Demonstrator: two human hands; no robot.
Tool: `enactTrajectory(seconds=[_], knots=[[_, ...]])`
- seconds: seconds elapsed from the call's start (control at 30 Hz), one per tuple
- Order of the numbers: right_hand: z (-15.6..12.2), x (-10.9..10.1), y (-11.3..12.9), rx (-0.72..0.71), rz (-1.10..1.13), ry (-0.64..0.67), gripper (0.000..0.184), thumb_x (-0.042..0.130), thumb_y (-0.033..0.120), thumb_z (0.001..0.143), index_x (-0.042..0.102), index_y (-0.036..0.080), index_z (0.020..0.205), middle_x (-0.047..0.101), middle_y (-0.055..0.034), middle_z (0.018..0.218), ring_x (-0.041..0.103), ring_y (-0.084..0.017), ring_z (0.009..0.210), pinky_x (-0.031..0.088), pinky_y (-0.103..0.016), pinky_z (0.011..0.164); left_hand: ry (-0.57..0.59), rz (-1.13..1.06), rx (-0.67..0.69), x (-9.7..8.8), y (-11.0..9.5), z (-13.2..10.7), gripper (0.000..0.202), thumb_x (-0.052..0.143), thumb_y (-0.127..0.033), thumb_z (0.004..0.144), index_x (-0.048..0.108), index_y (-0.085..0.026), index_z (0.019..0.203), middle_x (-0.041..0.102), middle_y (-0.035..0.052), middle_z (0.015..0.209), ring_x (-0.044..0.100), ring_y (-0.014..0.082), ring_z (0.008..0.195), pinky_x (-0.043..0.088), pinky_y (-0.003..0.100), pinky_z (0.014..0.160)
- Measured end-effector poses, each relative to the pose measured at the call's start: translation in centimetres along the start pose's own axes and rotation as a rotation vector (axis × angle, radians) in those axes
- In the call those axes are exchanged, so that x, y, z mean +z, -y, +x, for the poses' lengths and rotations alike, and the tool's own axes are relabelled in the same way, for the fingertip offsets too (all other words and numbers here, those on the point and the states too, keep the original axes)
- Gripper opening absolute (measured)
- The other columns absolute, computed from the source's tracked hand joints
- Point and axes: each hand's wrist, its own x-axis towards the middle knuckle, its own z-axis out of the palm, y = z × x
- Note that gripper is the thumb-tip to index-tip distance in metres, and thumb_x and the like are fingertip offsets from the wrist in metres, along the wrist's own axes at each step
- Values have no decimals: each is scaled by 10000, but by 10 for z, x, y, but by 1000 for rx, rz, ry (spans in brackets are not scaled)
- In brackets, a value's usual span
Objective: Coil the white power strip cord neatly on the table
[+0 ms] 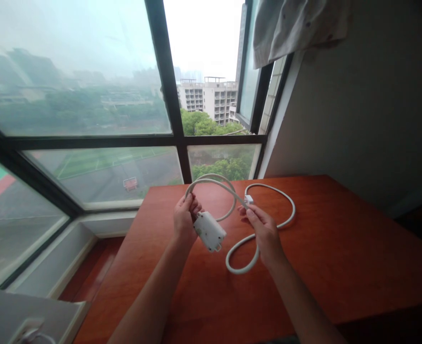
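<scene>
My left hand (187,217) is closed on a thick white cable (292,210), close to a small white box (210,232) that hangs tilted beside its fingers. Screws and a small loop show on the box, which looks like the underside of an extension socket. Between my hands the cable arcs upward in a loop. My right hand (263,227) pinches another stretch of it between thumb and fingers. Just behind the right fingers a white plug-like end (248,199) is partly hidden. The rest of the cable lies in loose curves on the reddish wooden table (325,248).
Framed windows (89,71) rise behind the table, with one pane (248,62) swung open. A pale curtain (297,28) hangs at upper right beside a dark wall (357,105). At lower left is a low white wall (25,315).
</scene>
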Motion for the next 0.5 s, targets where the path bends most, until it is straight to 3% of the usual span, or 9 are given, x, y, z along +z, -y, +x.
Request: enactTrajectory(seconds=[0.13,0.23,0.37,0.5], knots=[[3,6,-6,28,163,-57,224,610,418,835,667,204,869,661,-74,1097,608,-215,1009,503,-363,877,67,-144,-119,5,0,-4,161,659,-207,782,508,-154,799,279,-100,526,332,23,405,296,129,406],[3,12,-8,90,351,-18,238,596,441,849,611,207,890,679,-91,1074,645,-226,985,506,-412,893,80,-174,-186,5,4,-4,130,633,-181,796,508,-146,808,270,-105,511,327,20,392,285,127,399],[-4,22,-6,111,430,20,276,571,460,867,538,243,1034,699,-75,990,678,-227,917,520,-438,869,-36,-184,-195,1,11,-2,138,618,-176,810,483,-152,789,287,-105,492,347,29,386,285,133,393],[-19,36,-4,31,271,0,388,519,475,895,503,252,1213,664,-74,1031,661,-221,946,523,-415,881,-169,-187,-180,-1,18,-1,157,601,-188,834,461,-159,770,308,-103,488,347,28,379,283,127,388]])
